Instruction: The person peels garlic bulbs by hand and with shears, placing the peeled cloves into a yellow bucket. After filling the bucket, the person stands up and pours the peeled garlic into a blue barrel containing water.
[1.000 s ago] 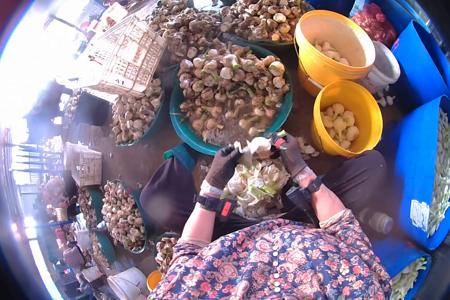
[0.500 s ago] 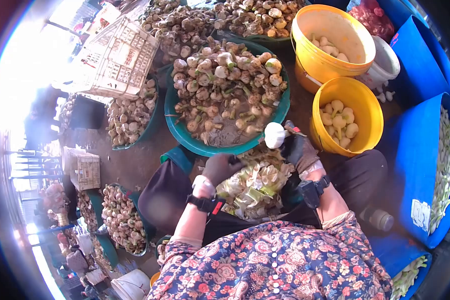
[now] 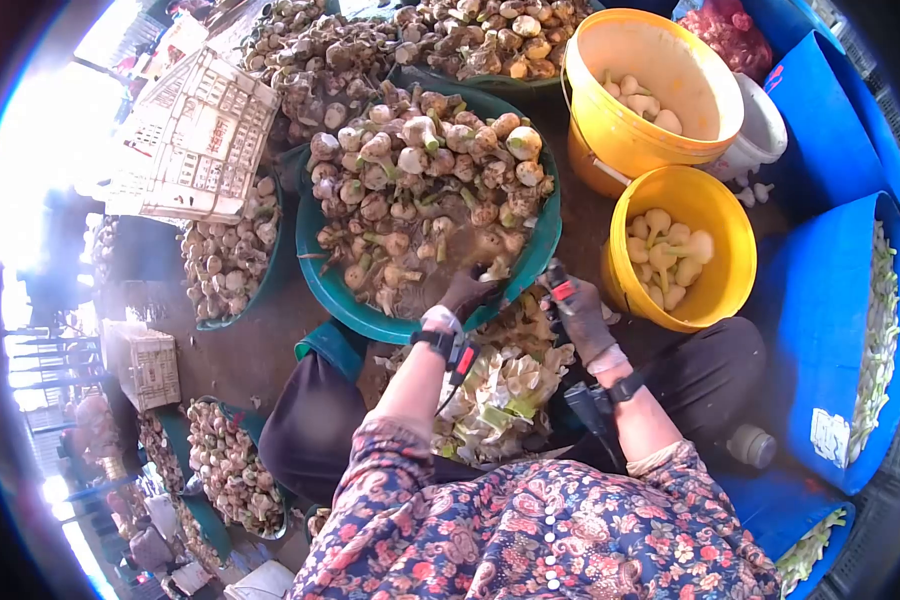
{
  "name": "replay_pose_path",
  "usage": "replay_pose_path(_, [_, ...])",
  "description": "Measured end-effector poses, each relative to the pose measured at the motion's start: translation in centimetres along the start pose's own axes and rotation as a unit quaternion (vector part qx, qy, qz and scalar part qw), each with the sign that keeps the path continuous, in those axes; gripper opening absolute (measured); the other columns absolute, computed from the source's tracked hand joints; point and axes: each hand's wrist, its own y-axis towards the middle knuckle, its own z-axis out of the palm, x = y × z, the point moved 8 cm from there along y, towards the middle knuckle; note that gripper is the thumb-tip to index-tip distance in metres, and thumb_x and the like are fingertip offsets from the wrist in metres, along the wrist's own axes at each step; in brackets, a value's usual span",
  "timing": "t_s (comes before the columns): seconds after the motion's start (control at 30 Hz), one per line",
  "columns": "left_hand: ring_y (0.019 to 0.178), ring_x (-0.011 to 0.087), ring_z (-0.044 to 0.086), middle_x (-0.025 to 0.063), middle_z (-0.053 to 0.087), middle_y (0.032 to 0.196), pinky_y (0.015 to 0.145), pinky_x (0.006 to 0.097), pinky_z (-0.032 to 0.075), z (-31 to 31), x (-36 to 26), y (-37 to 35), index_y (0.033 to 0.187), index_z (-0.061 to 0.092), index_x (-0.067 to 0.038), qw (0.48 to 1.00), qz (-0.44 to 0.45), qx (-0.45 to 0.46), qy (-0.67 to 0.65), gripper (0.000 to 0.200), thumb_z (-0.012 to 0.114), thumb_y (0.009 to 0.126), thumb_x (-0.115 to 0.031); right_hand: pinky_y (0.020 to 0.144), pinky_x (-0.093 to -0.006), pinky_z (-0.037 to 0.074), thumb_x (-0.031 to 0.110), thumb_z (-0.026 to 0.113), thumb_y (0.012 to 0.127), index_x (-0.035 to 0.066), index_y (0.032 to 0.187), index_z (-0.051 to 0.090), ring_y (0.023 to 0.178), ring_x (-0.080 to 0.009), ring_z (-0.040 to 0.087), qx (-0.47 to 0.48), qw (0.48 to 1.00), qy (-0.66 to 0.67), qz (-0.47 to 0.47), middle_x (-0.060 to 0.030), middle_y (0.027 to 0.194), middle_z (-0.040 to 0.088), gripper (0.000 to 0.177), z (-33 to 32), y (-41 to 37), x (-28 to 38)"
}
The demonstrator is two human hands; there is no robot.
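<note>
My gloved left hand (image 3: 469, 292) is over the front rim of the green tub (image 3: 370, 322), its fingers closed round a pale garlic bulb (image 3: 496, 268). Muddy garlic bulbs (image 3: 395, 185) are heaped in that tub. To the right, my gloved right hand (image 3: 585, 325) grips a small black tool with a red patch (image 3: 562, 288); its working end is hard to make out. Loose garlic skins (image 3: 505, 395) lie in a pile below both hands, between my legs. Beside my right hand, a smaller yellow bucket (image 3: 735, 265) holds several cleaned white bulbs (image 3: 665, 260).
Behind it stands a larger yellow bucket (image 3: 705, 75) with more white bulbs. Blue bins (image 3: 805, 310) line the right side, holding cut stalks. At left are a white crate (image 3: 195, 135) and other tubs of garlic (image 3: 235, 465). A bottle (image 3: 752, 446) lies by my right knee.
The white bulb held up by my right hand is gone from it. My left hand has moved forward from above the skins into the tub. The view has shifted slightly.
</note>
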Motion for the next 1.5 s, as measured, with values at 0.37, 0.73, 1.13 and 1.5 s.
replay_pose_path(0.37, [0.091,0.0095,0.056,0.0032,0.062,0.101,0.082,0.0265,0.046,4.1,-11.3,-12.6,0.109,0.059,0.000,0.958,0.164,-0.021,0.233,0.043,0.076,0.073,-0.017,0.058,-0.0364,0.044,0.035,0.058,0.085,0.004,0.080,0.064,0.062,-0.0216,0.060,-0.002,0.939,-0.273,-0.209,-0.0104,0.069,0.062,0.032,3.3,-3.3,3.2])
replay_pose_path(0.73, [0.098,0.0155,0.056,0.0071,0.060,0.105,0.091,0.0307,0.043,4.2,-11.3,-15.8,0.114,0.054,0.001,0.983,0.171,-0.056,0.031,0.055,0.079,0.069,-0.017,0.056,-0.0225,0.048,0.026,0.055,0.089,0.007,0.114,0.054,0.073,-0.0070,0.056,0.290,0.924,0.206,0.140,-0.0003,0.088,0.059,0.031,6.6,-4.8,-2.8])
replay_pose_path(1.13, [0.073,0.0171,0.062,0.0032,0.065,0.086,0.066,0.0318,0.049,3.3,-10.0,-17.4,0.099,0.065,-0.003,0.968,0.139,-0.133,0.160,0.021,0.066,0.082,-0.017,0.050,-0.0213,0.038,0.035,0.061,0.085,0.005,0.097,0.062,0.059,-0.0056,0.050,0.175,0.983,-0.022,0.047,0.0024,0.072,0.057,0.033,5.2,-4.5,-1.4])
replay_pose_path(1.5, [0.090,0.0161,0.058,0.0053,0.060,0.102,0.075,0.0261,0.049,1.6,-5.9,-16.8,0.113,0.055,-0.003,0.972,0.078,-0.039,-0.217,0.033,0.057,0.090,-0.025,0.086,-0.0285,0.045,0.013,0.065,0.081,0.004,0.118,0.052,0.102,-0.0166,0.054,0.273,0.943,-0.010,-0.191,-0.0078,0.111,0.057,0.041,7.4,-7.1,4.0])
